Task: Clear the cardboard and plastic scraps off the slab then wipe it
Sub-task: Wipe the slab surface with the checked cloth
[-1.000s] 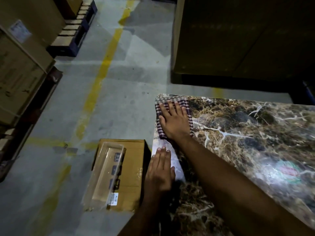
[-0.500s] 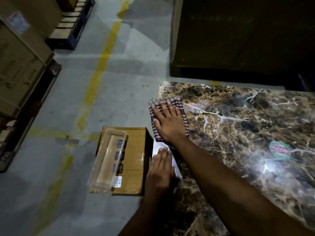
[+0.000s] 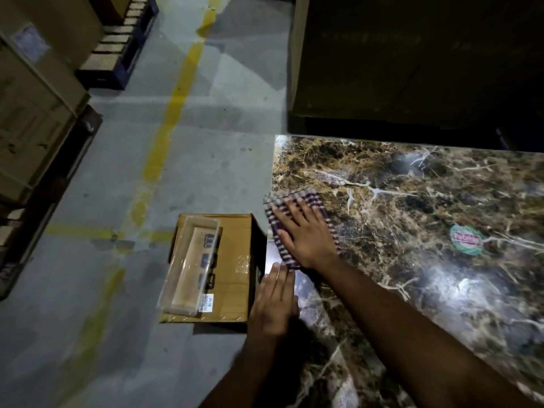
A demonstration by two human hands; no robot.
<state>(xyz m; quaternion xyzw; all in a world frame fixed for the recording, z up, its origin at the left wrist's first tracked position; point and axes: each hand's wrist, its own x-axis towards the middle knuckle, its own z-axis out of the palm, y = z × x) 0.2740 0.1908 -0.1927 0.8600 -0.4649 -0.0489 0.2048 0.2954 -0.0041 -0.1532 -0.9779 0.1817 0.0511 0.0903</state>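
A dark brown marble slab (image 3: 412, 207) with white veins fills the right of the view. My right hand (image 3: 306, 234) lies flat, fingers spread, on a checked purple-and-white cloth (image 3: 297, 201) near the slab's left edge. My left hand (image 3: 275, 301) rests flat on that left edge just below the cloth, fingers straight. On the floor left of the slab sits a flat cardboard piece (image 3: 232, 266) with a clear plastic tray (image 3: 191, 266) lying on top of it.
A round green and red sticker (image 3: 466, 240) is on the slab. Stacked cardboard boxes (image 3: 32, 113) on pallets line the left. A large dark box (image 3: 412, 60) stands behind the slab. A yellow line (image 3: 173, 113) crosses the concrete floor.
My right hand has slid the cloth back along the slab's left edge, from the far corner toward my left hand. The left hand has stayed put on the edge.
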